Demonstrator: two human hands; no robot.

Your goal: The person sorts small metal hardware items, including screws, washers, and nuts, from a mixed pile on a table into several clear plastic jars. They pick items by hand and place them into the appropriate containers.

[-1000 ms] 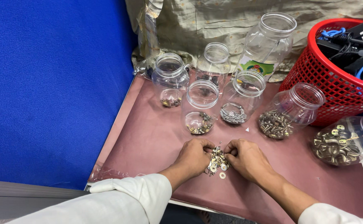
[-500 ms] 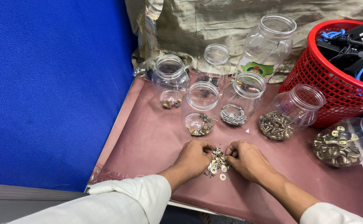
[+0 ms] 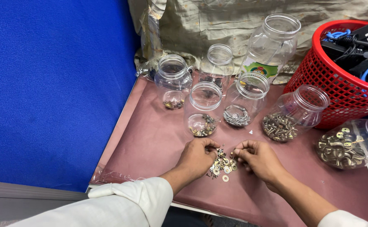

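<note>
A small heap of mixed metal washers, nuts and screws [image 3: 223, 164] lies on a maroon mat [image 3: 150, 147]. My left hand [image 3: 197, 157] rests at the heap's left side, fingers curled and pinching at small pieces. My right hand [image 3: 257, 158] sits at its right side, fingertips pinched together over the pile. Whether either hand holds a piece is hidden by the fingers. Just beyond the hands stand clear plastic jars: one with brass bits [image 3: 203, 108], one with grey screws [image 3: 245, 99], one tilted with screws [image 3: 294, 113].
More clear jars stand behind: a small one with few bits [image 3: 173, 80], another [image 3: 217, 65], a tall empty one [image 3: 272, 45]. A jar of washers [image 3: 352, 142] lies at right. A red basket of cables [image 3: 339, 84] is at far right. A blue partition [image 3: 53, 88] borders the left.
Both hands stay at the heap with only slight finger movement; the jars have not moved.
</note>
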